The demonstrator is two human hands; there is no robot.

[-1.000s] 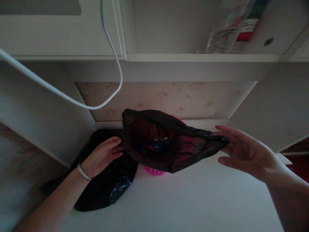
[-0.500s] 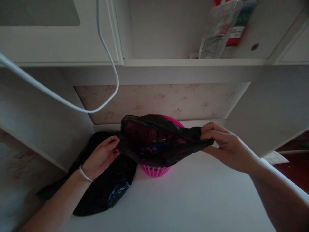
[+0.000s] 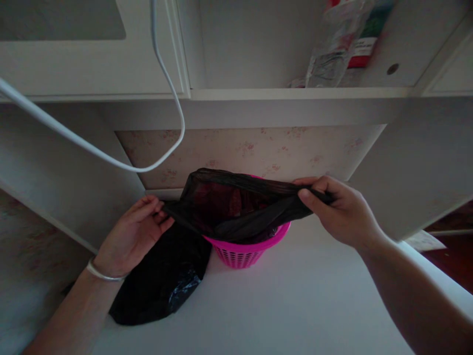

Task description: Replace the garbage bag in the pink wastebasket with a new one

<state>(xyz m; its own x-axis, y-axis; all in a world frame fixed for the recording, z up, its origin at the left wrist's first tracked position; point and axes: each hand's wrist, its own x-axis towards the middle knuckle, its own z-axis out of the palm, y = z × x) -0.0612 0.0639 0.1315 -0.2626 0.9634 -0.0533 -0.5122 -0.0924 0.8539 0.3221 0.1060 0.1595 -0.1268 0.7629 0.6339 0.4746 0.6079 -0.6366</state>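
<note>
A thin black plastic bag sits inside a pink perforated basket, its mouth stretched wide between my hands. My left hand, with a silver bangle at the wrist, pinches the bag's left edge. At the opposite side my right hand grips the gathered right edge between thumb and fingers. Reddish contents show dimly through the opening; I cannot make out what they are. The basket's front rim is visible, while its back is mostly covered by the bag.
Another black plastic bag lies left of the basket on the white surface. A white cable loops across the upper left. Above, an open shelf holds clear packaging. Floral wallpaper backs the nook.
My hands have raised the bag's edges, the left moving outward and up. More of the basket's front rim shows, and the blue item inside the bag is now hidden.
</note>
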